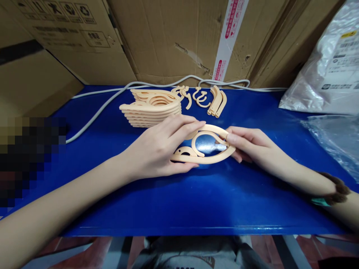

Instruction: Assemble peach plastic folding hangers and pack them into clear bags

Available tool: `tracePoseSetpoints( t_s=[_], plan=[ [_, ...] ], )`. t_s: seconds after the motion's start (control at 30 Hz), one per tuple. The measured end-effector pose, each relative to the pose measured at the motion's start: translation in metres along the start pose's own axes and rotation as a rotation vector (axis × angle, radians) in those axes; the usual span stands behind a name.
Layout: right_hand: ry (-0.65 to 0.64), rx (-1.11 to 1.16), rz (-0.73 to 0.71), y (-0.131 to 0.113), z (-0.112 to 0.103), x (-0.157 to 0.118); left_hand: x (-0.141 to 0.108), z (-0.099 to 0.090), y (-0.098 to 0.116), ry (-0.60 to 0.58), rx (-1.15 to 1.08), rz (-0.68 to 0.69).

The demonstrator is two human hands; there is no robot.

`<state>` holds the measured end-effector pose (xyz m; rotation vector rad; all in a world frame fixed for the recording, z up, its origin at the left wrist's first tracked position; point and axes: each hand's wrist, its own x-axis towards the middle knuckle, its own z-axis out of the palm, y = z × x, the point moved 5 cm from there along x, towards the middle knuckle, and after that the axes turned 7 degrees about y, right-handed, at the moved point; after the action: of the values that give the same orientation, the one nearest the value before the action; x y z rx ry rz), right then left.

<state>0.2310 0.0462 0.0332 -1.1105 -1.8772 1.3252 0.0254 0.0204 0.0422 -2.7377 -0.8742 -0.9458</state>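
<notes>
Between my two hands is a cream plastic folding hanger (214, 160), its curved arms folded into an oval with the hook curled inside. My left hand (165, 147) wraps over its left end, fingers along the top and thumb underneath, hiding part of it. The rounded right end is pinched by my right hand (246, 144), thumb on top. Behind my left hand stands a stack of folded hangers (151, 112) of the same cream colour. Loose hooks (202, 99) and several loose curved hanger arms (217, 102) lie to the right of the stack.
Everything rests on a blue table (196, 201). A grey-white cable (103, 106) runs along its back and left. Cardboard boxes (168, 41) rise behind. At the right are a white plastic mailer bag (325, 71) and clear plastic wrap (333, 138).
</notes>
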Motion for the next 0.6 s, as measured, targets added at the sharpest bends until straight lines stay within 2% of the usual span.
tracePoseSetpoints(
  t_s=[0.13,0.23,0.33,0.43,0.5,0.6],
  plan=[
    [0.116,0.031,-0.039,0.002,-0.008,0.001,0.008,-0.019,-0.011,0.063,-0.006,-0.029],
    [0.142,-0.201,-0.143,0.001,-0.013,0.003,0.01,-0.04,-0.037,0.107,0.02,-0.075],
    [0.07,-0.516,-0.36,0.0,-0.008,0.004,0.003,-0.057,-0.084,0.132,-0.079,-0.285],
    [-0.048,-0.729,-0.551,0.003,0.004,0.0,-0.012,-0.065,-0.126,0.131,-0.264,-0.485],
    [-0.092,-0.818,-0.591,0.007,0.01,-0.001,-0.018,-0.065,-0.142,0.115,-0.34,-0.547],
    [-0.103,-0.87,-0.605,0.009,0.013,-0.004,-0.021,-0.062,-0.152,0.076,-0.391,-0.586]
  ],
)
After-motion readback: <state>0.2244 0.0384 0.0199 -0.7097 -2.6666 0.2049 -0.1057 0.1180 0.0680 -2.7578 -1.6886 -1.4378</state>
